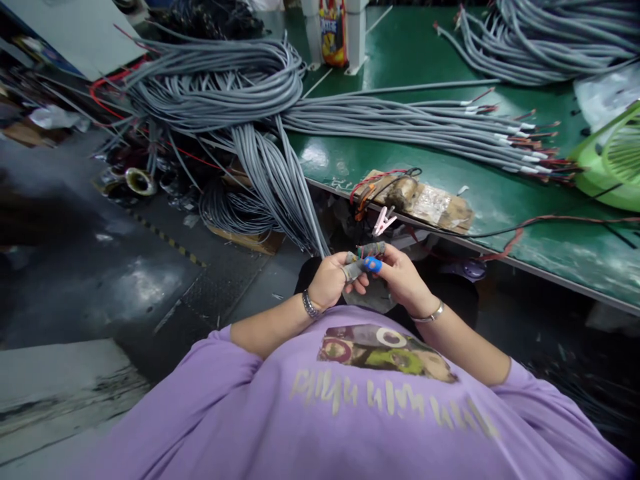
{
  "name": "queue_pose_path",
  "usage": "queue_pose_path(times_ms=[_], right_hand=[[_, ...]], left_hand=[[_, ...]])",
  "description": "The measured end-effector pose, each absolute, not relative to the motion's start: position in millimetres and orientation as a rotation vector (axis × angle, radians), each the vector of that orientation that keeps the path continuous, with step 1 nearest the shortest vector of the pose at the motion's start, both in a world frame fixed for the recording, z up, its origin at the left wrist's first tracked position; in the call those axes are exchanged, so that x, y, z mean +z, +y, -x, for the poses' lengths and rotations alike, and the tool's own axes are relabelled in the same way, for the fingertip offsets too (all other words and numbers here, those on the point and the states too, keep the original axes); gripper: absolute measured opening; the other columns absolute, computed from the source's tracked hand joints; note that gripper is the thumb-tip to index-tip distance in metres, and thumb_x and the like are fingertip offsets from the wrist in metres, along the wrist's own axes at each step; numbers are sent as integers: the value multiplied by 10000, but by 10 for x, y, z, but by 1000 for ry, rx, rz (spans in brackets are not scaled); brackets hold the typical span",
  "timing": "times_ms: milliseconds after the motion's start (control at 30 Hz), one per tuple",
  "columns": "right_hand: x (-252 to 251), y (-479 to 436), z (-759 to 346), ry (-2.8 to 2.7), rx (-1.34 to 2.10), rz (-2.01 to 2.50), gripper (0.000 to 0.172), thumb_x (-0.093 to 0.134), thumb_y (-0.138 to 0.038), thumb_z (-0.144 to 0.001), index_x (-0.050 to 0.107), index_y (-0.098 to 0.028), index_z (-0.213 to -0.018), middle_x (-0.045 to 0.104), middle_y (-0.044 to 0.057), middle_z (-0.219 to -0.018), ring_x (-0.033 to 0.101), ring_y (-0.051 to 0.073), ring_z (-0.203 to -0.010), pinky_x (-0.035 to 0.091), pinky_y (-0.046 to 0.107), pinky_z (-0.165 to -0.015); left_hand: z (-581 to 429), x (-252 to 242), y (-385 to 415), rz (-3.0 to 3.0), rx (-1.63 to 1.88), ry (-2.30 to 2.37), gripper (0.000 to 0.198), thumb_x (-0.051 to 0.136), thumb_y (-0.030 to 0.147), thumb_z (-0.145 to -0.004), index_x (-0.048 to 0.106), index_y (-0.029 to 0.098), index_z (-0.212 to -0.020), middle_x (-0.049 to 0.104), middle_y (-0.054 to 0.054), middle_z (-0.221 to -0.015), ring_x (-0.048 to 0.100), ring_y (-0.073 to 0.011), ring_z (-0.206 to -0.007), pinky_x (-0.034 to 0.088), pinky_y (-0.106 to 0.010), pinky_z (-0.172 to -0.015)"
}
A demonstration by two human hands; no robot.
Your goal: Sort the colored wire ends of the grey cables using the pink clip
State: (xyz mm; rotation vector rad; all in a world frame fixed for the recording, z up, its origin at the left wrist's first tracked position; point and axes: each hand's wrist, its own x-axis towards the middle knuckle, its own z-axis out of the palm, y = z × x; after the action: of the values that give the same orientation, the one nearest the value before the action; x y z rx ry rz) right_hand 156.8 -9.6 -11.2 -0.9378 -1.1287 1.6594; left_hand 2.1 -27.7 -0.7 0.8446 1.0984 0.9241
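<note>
My left hand (329, 281) and my right hand (404, 279) meet in front of my body, just below the table's edge. Grey fabric sleeves cover some fingertips, and a blue wrap covers my right thumb. The fingers of both hands are pinched together around something small, with thin coloured bits showing between them; I cannot make out what it is. Grey cables (280, 183) hang over the table edge and run down close to my left hand. Just beyond my right fingers is a pink clip (384, 221).
The green table (537, 250) carries a large coil of grey cable (215, 90), stripped cable ends (530, 150), a wooden block with wires (425, 203) and a green fan (613, 157). Another cable bundle (560, 40) lies at the back right. A dark coil (240, 217) is below on the left.
</note>
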Motion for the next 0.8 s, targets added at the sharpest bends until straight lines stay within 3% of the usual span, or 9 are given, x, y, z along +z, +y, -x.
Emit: queue_pose_path(times_ms=[200, 500, 800], right_hand=[[-62, -88, -1517, -1168, 1613, 1000, 342, 806, -486, -693, 647, -194, -769, 599, -27, -607, 483, 91, -501, 400, 233, -463], [-84, -132, -1435, -711, 1722, 1015, 423, 874, -473, -587, 578, -184, -670, 499, -61, -529, 377, 55, -457, 319, 217, -449], [-119, -10, -1462, -706, 1621, 1118, 471, 870, -515, -574, 548, -179, -643, 499, -61, -535, 361, 39, -448, 295, 194, -421]], left_hand=[[-27, -75, -302, -927, 888, 1131, 279, 732, 379, -718, 592, 140, -694, 681, -41, -593, 621, -113, -433, 319, -164, -353], [-59, -78, -300, -906, 1019, 1092, 386, 740, 503, -734, 578, 152, -724, 700, -40, -646, 650, -125, -482, 380, -173, -382], [-48, 72, -246, -907, 927, 1129, 349, 769, 431, -703, 570, 145, -675, 655, -13, -566, 602, -99, -418, 305, -163, -356]])
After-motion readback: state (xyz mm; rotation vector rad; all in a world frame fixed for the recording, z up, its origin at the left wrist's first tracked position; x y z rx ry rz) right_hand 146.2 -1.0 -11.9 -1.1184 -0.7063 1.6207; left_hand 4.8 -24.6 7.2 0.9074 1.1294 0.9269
